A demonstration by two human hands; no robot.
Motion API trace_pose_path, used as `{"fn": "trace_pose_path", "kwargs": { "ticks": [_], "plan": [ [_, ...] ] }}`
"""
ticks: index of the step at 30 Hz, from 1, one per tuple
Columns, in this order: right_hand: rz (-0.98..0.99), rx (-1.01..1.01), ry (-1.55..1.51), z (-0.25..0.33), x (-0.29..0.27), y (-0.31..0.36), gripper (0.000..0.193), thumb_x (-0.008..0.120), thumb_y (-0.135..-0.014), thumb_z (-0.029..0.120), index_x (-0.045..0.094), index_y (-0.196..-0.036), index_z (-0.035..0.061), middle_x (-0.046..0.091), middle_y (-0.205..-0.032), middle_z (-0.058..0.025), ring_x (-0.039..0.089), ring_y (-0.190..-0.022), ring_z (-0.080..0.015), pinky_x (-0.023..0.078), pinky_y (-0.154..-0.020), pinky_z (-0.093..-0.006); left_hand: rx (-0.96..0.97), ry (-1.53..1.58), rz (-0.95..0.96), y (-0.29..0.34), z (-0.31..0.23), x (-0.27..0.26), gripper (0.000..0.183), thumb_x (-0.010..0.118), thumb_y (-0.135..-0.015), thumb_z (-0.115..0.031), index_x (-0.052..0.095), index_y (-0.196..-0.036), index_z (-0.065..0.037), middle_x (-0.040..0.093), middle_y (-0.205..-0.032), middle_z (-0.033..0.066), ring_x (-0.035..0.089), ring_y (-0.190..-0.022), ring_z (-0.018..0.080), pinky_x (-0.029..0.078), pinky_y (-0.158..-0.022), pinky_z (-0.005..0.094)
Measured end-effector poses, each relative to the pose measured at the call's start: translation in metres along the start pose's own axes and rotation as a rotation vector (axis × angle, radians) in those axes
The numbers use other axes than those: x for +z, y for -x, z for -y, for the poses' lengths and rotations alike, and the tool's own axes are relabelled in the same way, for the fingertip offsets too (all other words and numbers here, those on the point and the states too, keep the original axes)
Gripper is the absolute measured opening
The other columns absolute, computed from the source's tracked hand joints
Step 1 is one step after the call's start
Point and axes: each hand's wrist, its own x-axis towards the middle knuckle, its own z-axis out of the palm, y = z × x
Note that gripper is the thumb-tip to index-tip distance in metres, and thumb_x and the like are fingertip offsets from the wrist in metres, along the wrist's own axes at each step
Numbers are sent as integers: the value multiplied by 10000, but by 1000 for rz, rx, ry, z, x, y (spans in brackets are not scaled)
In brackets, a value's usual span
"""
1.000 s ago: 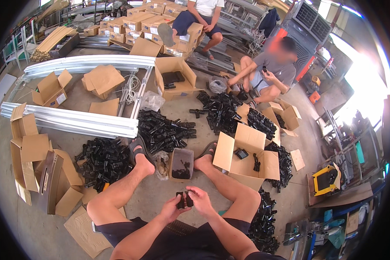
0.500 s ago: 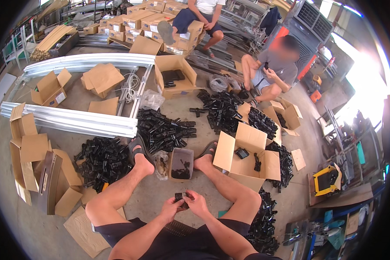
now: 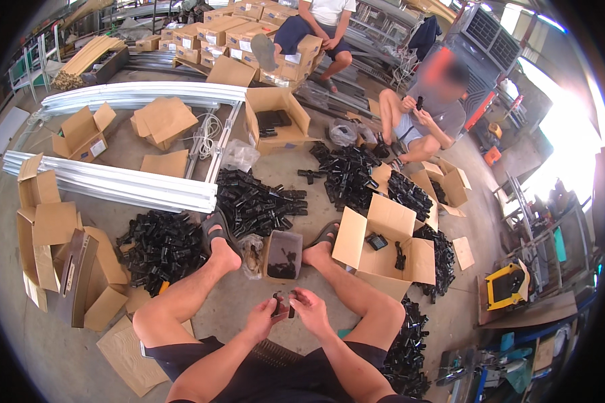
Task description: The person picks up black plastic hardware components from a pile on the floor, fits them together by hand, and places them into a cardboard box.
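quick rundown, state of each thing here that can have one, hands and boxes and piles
left hand: closed on a small black part
right hand: closed on the same part
small dark bin: upright between the feet, open, parts inside
open cardboard box: flaps up, a few black parts inside
far cardboard box: open, black parts inside
black parts pile: loose heap on floor

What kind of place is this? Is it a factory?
Probably a small workshop or warehouse floor. Heaps of black plastic parts lie on the concrete, open cardboard boxes stand all around, and long metal rails lie nearby. People sit on the ground putting parts together.
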Motion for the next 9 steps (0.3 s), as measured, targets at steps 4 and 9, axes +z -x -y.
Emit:
{"fn": "trace_pose_path", "kwargs": {
  "ticks": [4, 9],
  "plan": [
    [29, -19, 6, -4, -1, 0, 421, 723, -938, 59, 588, -1323, -48, 713, -1159, -104, 664, -1071, -149, 536, -933, -294, -28, -183, 70, 6, 1, 7, 318, 514, -1087, -241, 610, -1279, -6, 669, -1109, 87, 676, -1033, 197, 619, -879, 375],
    [51, 23, 76, -5, -3, 1, 431, 735, -938, 106, 598, -1332, -7, 711, -1166, -104, 665, -1079, -158, 534, -953, -305, 20, -247, 187, 8, 3, 6, 303, 557, -1066, -188, 601, -1310, -14, 662, -1174, 93, 657, -1137, 208, 620, -885, 358]
  ]
}}
